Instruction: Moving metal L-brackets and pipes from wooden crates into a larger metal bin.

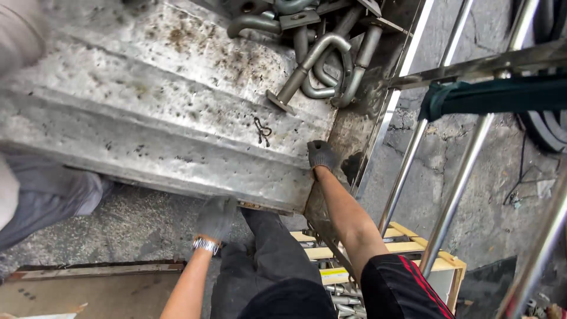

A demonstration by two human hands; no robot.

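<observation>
A big, rough, silvery metal slab (165,112) with stepped ridges lies across the view. My left hand (216,217), in a dark grey glove with a metal watch at the wrist, grips the slab's near lower edge from below. My right hand (322,155), also gloved, clasps the slab's near right corner beside a rusty metal plate (348,136). A small black wire clip (262,130) lies on the slab above my right hand.
A pile of galvanised U-bolts (322,56) lies at the slab's far right. Shiny steel rails (455,195) run diagonally on the right over cracked concrete. A yellow wooden crate (434,260) holds more metal parts below. Another person's grey-clad leg (41,198) is at left.
</observation>
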